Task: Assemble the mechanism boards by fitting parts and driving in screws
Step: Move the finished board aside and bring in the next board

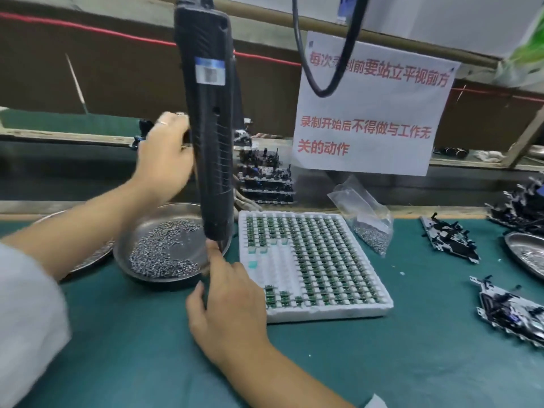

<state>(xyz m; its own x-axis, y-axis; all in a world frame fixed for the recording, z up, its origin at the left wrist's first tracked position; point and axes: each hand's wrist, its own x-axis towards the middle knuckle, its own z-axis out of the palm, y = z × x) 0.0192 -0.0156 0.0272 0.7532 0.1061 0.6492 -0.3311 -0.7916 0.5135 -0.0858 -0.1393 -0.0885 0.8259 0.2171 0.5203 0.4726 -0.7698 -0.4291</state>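
Right hand (226,298) pinches the lower tip of the hanging electric screwdriver (210,136) above the screw dish (164,245); left hand (164,157) grips its body. Mechanism boards (450,240) lie well apart on the surface (382,348).

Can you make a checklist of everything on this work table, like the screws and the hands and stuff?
Surface: green mat on the bench.
Job's things: black screwdriver upright; screws in a round metal dish; white tray of small green parts; mechanism boards at right, more stacked behind.
Clutter: plastic bag of screws.
Grippers: left hand holds the screwdriver's body; right hand touches its lower end.
Cables: black cable loop hanging.
Surroundings: paper sign with red writing.
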